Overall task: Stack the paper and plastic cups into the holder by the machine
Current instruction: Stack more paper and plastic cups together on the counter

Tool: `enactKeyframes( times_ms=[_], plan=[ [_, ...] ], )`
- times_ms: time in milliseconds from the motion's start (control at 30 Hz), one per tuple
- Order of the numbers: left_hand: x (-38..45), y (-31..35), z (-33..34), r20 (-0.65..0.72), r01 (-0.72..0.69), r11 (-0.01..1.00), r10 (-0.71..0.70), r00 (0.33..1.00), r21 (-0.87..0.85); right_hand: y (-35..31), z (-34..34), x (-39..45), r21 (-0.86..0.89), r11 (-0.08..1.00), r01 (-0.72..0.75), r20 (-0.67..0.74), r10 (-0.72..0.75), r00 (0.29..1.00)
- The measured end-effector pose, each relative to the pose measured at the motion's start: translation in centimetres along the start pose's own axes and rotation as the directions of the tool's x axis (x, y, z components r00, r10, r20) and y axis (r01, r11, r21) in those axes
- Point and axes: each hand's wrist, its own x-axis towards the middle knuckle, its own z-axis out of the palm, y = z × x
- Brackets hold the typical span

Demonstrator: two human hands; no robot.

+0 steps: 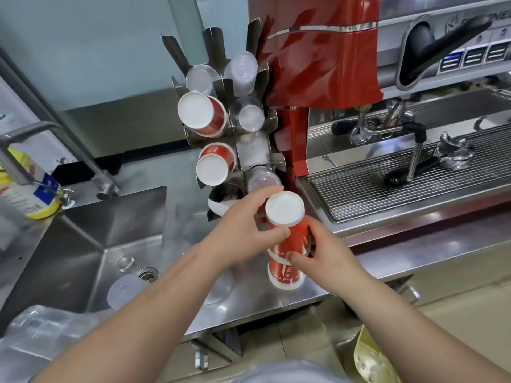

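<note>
Nearest the camera, two bare forearms reaching forward over the steel counter. Left of the left forearm, crumpled clear plastic wrap at the counter's edge. Beyond that, in the sink, a frosted plastic cup lying on its side, and a small clear cup just past it, near the drain.

Left hand curled around the upper part of a stack of red paper cups, thumb and fingers closed on it just below the white upturned base. Right hand partly closed on the right side of the same stack, lower down, thumb pressed against the printed red wall. Stack tilted, base toward the camera, white rim down near the counter, between both hands.

Just beyond the left hand, the metal cup holder: nearest left slot showing only a white and red sliver, nearest right slot with a clear ribbed stack touching the knuckles or nearly so; cannot tell which. Farther up, two more red paper cup stacks and on the left side, clear plastic cups on the right, then lids or cups at the far end.

Beyond the right hand, the red espresso machine, its drip grate and steam wand. Far left of the left hand, a tap and a yellow bottle.
</note>
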Motion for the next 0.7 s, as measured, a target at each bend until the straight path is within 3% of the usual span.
enactKeyframes(
  times_ms=[700],
  plan=[
    [-0.9, -6.9, 4.2, 0.175, 0.205, 0.979, -0.205, 0.963, 0.018, 6.2, 4.8, -0.2, -0.111, 0.968, -0.224, 0.099, 0.235, 0.967]
  ],
)
